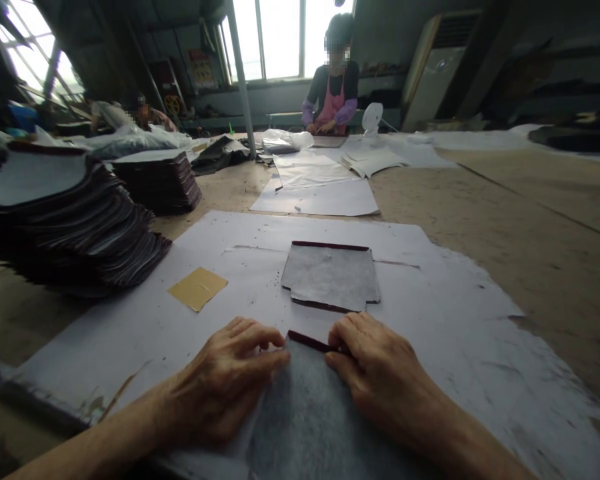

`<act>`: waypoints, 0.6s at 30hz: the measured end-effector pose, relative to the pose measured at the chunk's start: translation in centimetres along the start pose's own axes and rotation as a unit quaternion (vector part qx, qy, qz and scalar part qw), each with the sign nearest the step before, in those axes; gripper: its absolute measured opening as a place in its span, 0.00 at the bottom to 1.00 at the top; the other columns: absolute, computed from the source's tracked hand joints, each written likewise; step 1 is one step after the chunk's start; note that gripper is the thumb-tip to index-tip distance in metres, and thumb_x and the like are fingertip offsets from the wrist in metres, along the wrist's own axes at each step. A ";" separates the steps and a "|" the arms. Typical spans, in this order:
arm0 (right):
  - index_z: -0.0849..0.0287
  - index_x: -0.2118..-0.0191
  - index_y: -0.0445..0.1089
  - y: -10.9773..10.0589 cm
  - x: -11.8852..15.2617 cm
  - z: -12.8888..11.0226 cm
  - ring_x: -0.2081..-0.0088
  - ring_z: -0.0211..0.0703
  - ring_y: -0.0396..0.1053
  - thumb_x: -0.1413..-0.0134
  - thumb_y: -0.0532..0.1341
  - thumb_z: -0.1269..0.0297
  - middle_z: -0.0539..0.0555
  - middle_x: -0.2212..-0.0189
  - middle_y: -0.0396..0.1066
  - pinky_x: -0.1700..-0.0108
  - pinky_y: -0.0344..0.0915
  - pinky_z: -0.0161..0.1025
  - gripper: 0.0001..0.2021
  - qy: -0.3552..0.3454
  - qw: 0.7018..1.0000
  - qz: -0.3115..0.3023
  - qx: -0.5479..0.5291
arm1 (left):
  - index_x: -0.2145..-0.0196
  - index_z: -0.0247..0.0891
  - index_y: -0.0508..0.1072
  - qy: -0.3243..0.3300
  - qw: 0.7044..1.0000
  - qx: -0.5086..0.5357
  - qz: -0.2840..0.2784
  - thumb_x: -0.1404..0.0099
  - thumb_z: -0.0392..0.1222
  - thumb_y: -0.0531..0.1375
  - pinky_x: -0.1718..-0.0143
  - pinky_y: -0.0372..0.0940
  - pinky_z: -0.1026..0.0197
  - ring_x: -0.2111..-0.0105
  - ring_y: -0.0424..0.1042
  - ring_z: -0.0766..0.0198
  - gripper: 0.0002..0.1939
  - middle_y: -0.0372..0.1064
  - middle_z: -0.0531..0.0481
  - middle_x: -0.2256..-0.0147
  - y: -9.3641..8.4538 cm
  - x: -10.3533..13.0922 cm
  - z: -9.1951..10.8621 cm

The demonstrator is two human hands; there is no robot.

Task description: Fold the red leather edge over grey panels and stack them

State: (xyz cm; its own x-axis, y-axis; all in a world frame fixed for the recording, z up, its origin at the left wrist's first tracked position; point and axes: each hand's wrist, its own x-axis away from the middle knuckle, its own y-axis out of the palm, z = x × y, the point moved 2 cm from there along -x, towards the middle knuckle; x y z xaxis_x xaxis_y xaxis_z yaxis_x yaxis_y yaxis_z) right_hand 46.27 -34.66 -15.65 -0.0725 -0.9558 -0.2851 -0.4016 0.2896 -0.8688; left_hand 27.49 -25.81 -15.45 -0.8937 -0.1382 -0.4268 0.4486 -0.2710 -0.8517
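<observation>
A grey sheet with a dark red folded strip along its far edge lies close in front of me. My right hand pinches that strip near its right end, thumb below and fingers above. At the strip's left end, my left hand has thumb and fingers bent around the sheet's left corner, pressed near each other. Just beyond both hands lies a grey panel with dark red top and bottom edges and notched lower corners. The near part of the sheet runs out of view.
White paper covers the work table. A yellow square lies left of the panel. Tall stacks of dark pieces stand at the left. Across the table, a person in a pink apron works near a small white fan.
</observation>
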 end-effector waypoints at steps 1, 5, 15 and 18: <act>0.61 0.73 0.62 0.0 0.0 -0.1 0.69 0.41 0.60 0.54 0.57 0.77 0.52 0.73 0.63 0.68 0.58 0.38 0.05 -0.004 1.000 0.005 -0.009 | 0.52 0.35 0.65 -0.013 1.000 0.014 0.011 0.41 0.27 0.49 0.59 0.63 0.55 0.60 0.64 0.60 0.19 0.63 0.42 0.57 -0.1 0.0 -0.1; 0.62 0.76 0.61 -0.3 0.4 -1.2 0.71 0.41 0.57 0.49 0.50 0.77 0.54 0.75 0.61 0.70 0.57 0.38 0.09 -0.133 0.986 0.101 -0.001 | 0.50 0.36 0.63 -0.088 0.993 0.056 0.060 0.39 0.35 0.53 0.57 0.64 0.56 0.57 0.64 0.60 0.17 0.64 0.43 0.56 -0.3 0.1 -0.7; 0.66 0.69 0.69 -0.5 2.6 -3.1 0.70 0.43 0.62 0.46 0.42 0.81 0.59 0.71 0.67 0.70 0.61 0.41 0.19 -0.415 0.897 0.088 0.128 | 0.61 0.33 0.66 -0.113 0.981 0.146 0.066 0.46 0.30 0.55 0.63 0.64 0.58 0.64 0.65 0.62 0.13 0.66 0.46 0.64 -0.2 -0.3 -1.3; 0.66 0.70 0.70 -0.6 2.4 -3.1 0.71 0.43 0.62 0.46 0.42 0.82 0.58 0.73 0.67 0.71 0.61 0.41 0.20 -0.410 0.898 0.096 0.127 | 0.60 0.33 0.66 -0.098 0.982 0.149 0.062 0.48 0.28 0.55 0.60 0.63 0.56 0.62 0.65 0.61 0.15 0.66 0.46 0.63 -0.4 -0.3 -1.2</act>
State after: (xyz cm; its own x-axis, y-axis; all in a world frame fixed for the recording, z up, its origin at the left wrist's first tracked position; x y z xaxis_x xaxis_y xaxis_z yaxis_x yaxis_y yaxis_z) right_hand 43.54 -37.28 -14.60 0.6211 -0.5575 -0.5509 -0.2242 0.5471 -0.8065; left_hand 27.55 -24.54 -15.33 -0.8274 -0.3602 -0.4309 0.5612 -0.5039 -0.6566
